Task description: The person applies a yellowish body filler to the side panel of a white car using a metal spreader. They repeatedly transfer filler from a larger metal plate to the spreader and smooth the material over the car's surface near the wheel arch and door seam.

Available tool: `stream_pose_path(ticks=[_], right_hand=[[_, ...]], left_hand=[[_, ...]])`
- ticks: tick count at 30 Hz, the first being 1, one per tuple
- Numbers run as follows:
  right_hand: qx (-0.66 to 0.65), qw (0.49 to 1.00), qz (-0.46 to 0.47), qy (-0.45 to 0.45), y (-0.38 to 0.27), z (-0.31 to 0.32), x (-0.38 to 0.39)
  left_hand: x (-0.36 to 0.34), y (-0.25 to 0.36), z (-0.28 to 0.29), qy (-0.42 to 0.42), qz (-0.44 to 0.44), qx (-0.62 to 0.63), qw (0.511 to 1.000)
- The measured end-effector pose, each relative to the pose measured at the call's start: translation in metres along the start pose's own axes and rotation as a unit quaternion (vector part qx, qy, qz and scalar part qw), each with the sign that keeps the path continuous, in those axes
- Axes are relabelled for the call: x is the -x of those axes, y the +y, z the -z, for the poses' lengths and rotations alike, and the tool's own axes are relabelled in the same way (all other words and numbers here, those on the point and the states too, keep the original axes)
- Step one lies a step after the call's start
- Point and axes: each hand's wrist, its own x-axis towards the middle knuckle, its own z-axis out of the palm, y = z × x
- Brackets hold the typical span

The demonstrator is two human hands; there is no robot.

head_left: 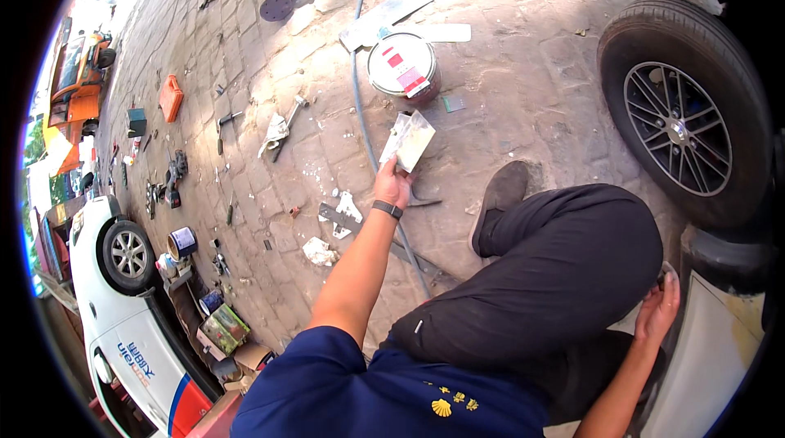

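My left hand [394,184] reaches out over the paving and is closed on a flat, pale square plate [417,140] with a yellowish face. A second whitish piece overlaps the plate on its left. Just beyond stands a round can [403,66] with a white lid and a red-and-white label. At the right, beside my bent knee, my right hand [658,307] hangs near a white car panel [703,364] with a yellowish patch. Its fingers are curled together at a small dark thing, too little of which shows to name.
A car wheel [677,123] stands at the right. A blue-grey hose [360,98] runs along the paving past the can. A hammer [293,115], a round sander [278,4], an orange case [170,98] and crumpled paper [319,252] lie about. A white car [135,332] is at the left.
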Motion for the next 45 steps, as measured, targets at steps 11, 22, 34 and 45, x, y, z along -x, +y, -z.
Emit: stream_pose_path(ticks=[11, 22, 34, 45], right_hand=[[-0.035, 0.996, 0.002, 0.083, 0.017, 0.047, 0.027], [-0.057, 0.997, -0.034, 0.038, 0.025, 0.053, 0.024], [-0.182, 0.982, 0.054, -0.015, -0.012, 0.057, 0.046], [-0.185, 0.931, 0.142, -0.282, -0.032, -0.066, 0.13]], left_hand=[[-0.009, -0.053, -0.044, -0.07, 0.016, -0.048, 0.996], [-0.079, -0.082, -0.038, 0.043, 0.035, -0.019, 0.998], [0.105, 0.004, -0.04, -0.316, 0.11, 0.001, 0.942], [0.304, 0.06, -0.235, -0.454, 0.104, -0.113, 0.878]])
